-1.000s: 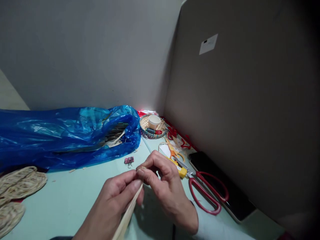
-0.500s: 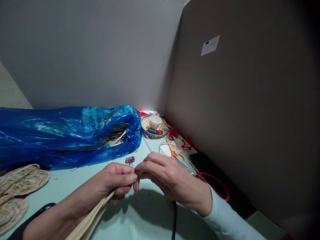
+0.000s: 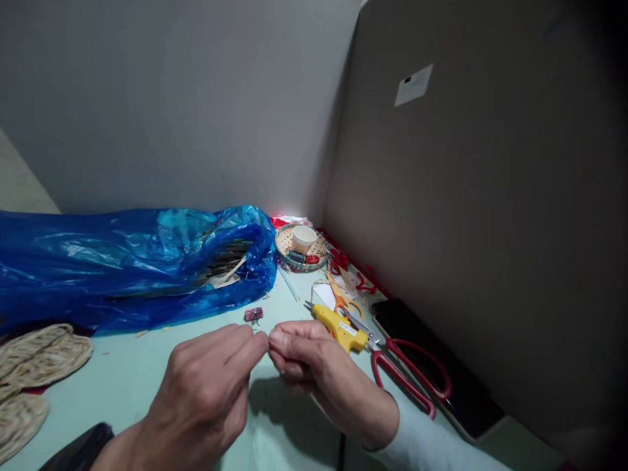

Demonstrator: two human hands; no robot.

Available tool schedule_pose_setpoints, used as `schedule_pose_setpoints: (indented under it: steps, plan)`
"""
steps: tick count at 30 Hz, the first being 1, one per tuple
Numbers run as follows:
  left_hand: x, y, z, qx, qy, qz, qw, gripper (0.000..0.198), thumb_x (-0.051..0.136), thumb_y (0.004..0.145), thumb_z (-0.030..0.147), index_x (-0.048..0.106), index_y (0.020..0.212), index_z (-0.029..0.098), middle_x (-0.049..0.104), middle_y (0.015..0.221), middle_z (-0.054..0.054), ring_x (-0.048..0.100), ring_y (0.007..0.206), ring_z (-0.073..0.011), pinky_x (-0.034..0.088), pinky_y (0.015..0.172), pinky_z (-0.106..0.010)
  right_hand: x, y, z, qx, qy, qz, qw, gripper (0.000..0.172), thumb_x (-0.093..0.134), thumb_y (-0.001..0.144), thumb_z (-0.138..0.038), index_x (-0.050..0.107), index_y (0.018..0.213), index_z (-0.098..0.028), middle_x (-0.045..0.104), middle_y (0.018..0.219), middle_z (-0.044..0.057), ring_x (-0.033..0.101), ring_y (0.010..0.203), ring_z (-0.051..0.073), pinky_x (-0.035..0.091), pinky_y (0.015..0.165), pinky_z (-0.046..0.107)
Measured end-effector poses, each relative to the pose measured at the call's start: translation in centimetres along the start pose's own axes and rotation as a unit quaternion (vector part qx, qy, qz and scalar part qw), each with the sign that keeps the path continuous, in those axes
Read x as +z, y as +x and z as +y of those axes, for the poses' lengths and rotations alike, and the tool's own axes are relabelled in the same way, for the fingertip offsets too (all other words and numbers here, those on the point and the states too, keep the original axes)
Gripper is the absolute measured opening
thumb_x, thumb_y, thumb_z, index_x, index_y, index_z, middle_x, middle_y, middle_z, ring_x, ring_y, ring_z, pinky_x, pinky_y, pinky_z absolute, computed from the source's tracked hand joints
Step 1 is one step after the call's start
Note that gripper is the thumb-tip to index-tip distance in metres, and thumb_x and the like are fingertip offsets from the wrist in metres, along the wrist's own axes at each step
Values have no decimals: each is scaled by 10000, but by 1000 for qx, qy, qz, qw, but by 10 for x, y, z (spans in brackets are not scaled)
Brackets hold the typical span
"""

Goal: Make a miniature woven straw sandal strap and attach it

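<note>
Centrally, the right hand (image 3: 326, 376) presses thumb and forefinger together, its tips meeting those of the curled left hand (image 3: 203, 386); the left's grip, and anything pinched, cannot be made out. Close by on a pale green tabletop (image 3: 125, 379) are a yellow glue gun (image 3: 341, 328) and a pink binder clip (image 3: 254, 314). Behind, grey walls (image 3: 196, 104) form a corner. A blue plastic bag (image 3: 122, 261) holds thin dark strips (image 3: 229, 256); a woven basket (image 3: 283, 242) holds a white cup (image 3: 304, 241).

The piece pinched between the left hand (image 3: 209, 383) and right hand (image 3: 321, 360), at near centre, is hidden; its pose cannot be told.
</note>
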State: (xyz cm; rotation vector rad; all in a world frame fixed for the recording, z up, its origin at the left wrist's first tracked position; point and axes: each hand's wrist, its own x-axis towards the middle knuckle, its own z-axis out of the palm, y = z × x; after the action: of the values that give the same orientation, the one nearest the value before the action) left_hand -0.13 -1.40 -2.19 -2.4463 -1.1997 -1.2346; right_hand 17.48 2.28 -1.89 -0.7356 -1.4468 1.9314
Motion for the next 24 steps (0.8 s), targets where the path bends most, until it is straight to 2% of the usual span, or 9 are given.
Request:
schedule_pose_setpoints:
  steps: [3,5,8,9,11,13,18,21,24]
  plan:
    - [-5,9,-5,-152,-129,-111,974,285,457,945,177,672,760,202,629,675,14,552,611,-135,410,614,-241,-4,1,-1,-102,-212,33,971,315,454,1007,-346,538,752,-182,483,600,-36,380,533,106,300,544,239]
    - [-10,18,-11,-284,-245,-179,910,288,545,916,332,678,699,197,595,649,25,506,608,-134,374,574,-235,-8,0,-5,-252,-428,56,866,270,435,1038,-306,583,865,-161,593,735,19,481,649,137,342,620,264]
    - [-16,26,-19,-377,-413,-229,797,344,639,813,465,641,618,182,374,503,72,280,490,-103,216,474,-250,-13,-1,-10,-400,-604,41,688,291,356,1063,-201,585,892,-145,595,787,48,458,680,159,331,622,286]
    - [-16,27,-20,-393,-452,-245,762,351,650,799,481,637,618,180,335,487,80,238,482,-100,187,472,-256,-13,-2,-11,-421,-626,36,655,332,324,1062,-166,583,855,-148,578,755,43,435,660,161,323,611,290]
    - [-16,28,-19,-419,-489,-270,716,352,654,801,487,645,634,178,333,479,78,223,478,-100,174,479,-262,-13,-3,-11,-443,-631,37,636,376,299,1043,-120,571,786,-160,549,693,33,396,618,162,311,594,298]
    - [-16,27,-12,-419,-463,-267,734,347,650,807,477,658,628,181,374,493,58,267,488,-109,206,489,-260,-10,-5,-9,-443,-593,51,671,349,331,1019,-135,549,749,-177,538,656,21,389,590,156,305,586,301]
    - [-13,19,15,-296,-242,-109,918,260,617,844,337,717,628,231,642,613,-30,547,606,-198,414,617,-288,2,-8,-6,-266,-370,98,885,302,464,1009,-231,491,710,-199,489,659,-40,448,604,104,336,617,243]
    - [-11,17,22,-251,-183,-67,948,242,602,873,287,724,666,259,676,639,-22,579,611,-206,451,635,-284,4,-5,-9,-198,-218,76,953,315,527,988,-297,497,691,-195,458,624,-56,397,579,94,331,586,230]
    - [-14,19,18,-266,-196,-84,940,232,598,903,346,729,726,273,714,730,-2,623,681,-199,464,685,-259,1,-2,-12,-166,-127,57,976,294,554,974,-369,540,745,-185,504,605,-51,399,566,96,341,569,232]
